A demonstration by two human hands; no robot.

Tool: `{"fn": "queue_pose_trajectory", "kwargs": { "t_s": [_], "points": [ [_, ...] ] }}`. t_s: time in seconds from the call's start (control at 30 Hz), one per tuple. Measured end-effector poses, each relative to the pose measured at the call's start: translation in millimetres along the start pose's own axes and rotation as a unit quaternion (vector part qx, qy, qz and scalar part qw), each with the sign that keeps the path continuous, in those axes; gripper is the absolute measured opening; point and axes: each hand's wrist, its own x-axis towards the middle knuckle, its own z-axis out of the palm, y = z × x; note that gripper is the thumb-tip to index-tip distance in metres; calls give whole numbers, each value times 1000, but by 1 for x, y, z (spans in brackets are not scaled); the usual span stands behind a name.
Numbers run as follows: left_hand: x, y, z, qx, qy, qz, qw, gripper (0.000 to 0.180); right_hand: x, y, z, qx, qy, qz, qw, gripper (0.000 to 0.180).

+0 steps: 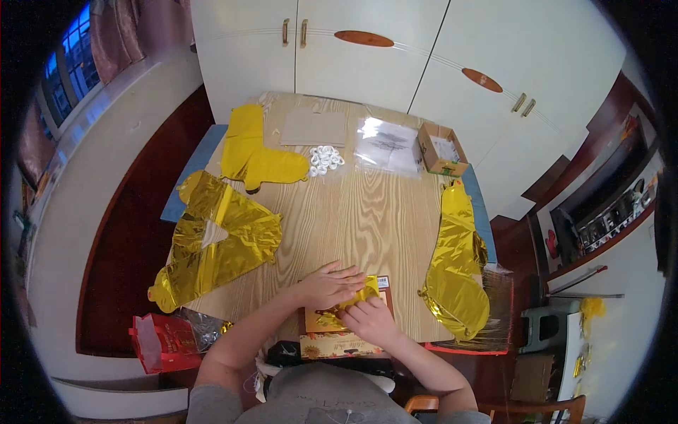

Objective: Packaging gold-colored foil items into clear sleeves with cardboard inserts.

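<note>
Folded gold foil balloon (353,300) half hidden — pinched between left hand (328,285) and right hand (371,319), fingers curled flat on it, atop wooden table (353,212).

Folded gold foil balloon (353,300): shiny, crinkled, deflated, lying flat on a brown packet (385,285) at the worktop's near edge.

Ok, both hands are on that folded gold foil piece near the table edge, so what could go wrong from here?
Three risks, all judgement calls:
1. The folded gold foil piece looks thin; the left hand and right hand pressing and pulling it could crease or tear it.
2. It lies on a flat packet at the table edge, so either could slide off toward the lap.
3. The gold foil shape at the right overhangs the edge and could get knocked down.
</note>
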Motion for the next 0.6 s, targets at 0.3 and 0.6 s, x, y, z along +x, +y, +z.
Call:
{"fn": "queue_pose_trajectory", "kwargs": {
  "t_s": [0.3, 0.6],
  "points": [
    [2, -5, 11, 96, 18, 21, 995, 50, -4, -22, -32, 113, -72, 76, 988, 54],
    [-1, 2, 11, 161, 59, 49, 984, 52, -22, -29, -41, 75, -172, 65, 980, 69]
  ]
}}
